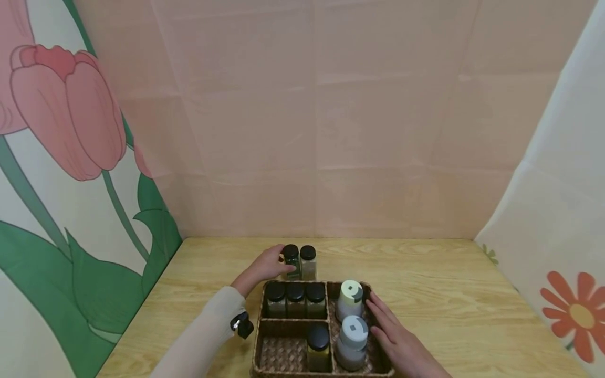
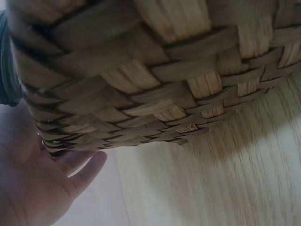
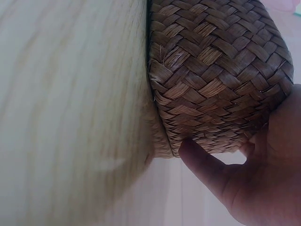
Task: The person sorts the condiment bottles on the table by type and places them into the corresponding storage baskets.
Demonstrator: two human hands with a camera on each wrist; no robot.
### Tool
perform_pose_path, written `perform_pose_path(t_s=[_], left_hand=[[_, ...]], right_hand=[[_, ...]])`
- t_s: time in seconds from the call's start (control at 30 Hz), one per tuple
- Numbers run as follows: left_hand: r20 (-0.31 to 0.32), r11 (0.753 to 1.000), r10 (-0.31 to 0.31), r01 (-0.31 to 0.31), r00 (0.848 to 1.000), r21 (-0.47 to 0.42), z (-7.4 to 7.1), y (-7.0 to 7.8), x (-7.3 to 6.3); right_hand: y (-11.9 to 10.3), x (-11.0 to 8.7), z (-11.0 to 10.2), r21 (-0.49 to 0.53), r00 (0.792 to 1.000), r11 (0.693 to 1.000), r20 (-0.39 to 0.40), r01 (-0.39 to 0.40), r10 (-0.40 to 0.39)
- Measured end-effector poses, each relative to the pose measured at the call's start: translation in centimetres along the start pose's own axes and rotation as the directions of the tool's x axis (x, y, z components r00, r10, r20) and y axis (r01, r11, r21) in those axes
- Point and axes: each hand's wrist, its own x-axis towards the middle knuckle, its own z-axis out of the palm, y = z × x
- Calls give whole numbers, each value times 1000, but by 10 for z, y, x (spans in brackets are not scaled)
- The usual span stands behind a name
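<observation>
Behind the woven basket (image 1: 293, 319), my left hand (image 1: 270, 263) grips a black-lidded spice jar (image 1: 292, 257), thumb in front of the glass. A second black-lidded jar (image 1: 308, 261) with pale contents stands right beside it. In the left wrist view the basket wall (image 2: 155, 89) hides most of the held jar; a bit of its glass (image 2: 8, 61) shows at the left edge. My right hand (image 1: 398, 332) rests along the basket's right side, fingers fairly straight. The right wrist view shows one fingertip (image 3: 190, 148) touching the outer woven wall (image 3: 211, 70).
Three black-lidded jars (image 1: 295, 300) stand in the back left compartment. One more jar (image 1: 318, 346) is in the front left one. Two bottles, one yellow-capped (image 1: 351, 294) and one white-capped (image 1: 353, 331), occupy the right compartment. Under everything lies a wood-grain table (image 1: 454, 294); a pink cloth (image 1: 312, 131) hangs behind.
</observation>
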Motion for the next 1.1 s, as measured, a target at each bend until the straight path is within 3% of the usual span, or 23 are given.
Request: perform_pose_path(t_s=[0.13,0.3,0.6,0.93,1.1], left_hand=[[-4,999,1,0,1000,35,2,1,2],[-5,996,-69,69,998,53,6,1,5],[-28,995,-100,100,995,17,11,1,7],[-57,997,-71,69,996,-35,7,-3,2],[-97,999,2,-6,995,-40,-5,4,-3]], right_hand=[[0,0,0,2,1000,1000,-5,4,-4],[0,0,0,6,1000,1000,-9,7,-7],[0,0,1,10,1000,1000,-11,0,1],[2,1,3,-4,1000,1000,-25,8,-8],[3,2,2,7,1000,1000,-11,-9,9]])
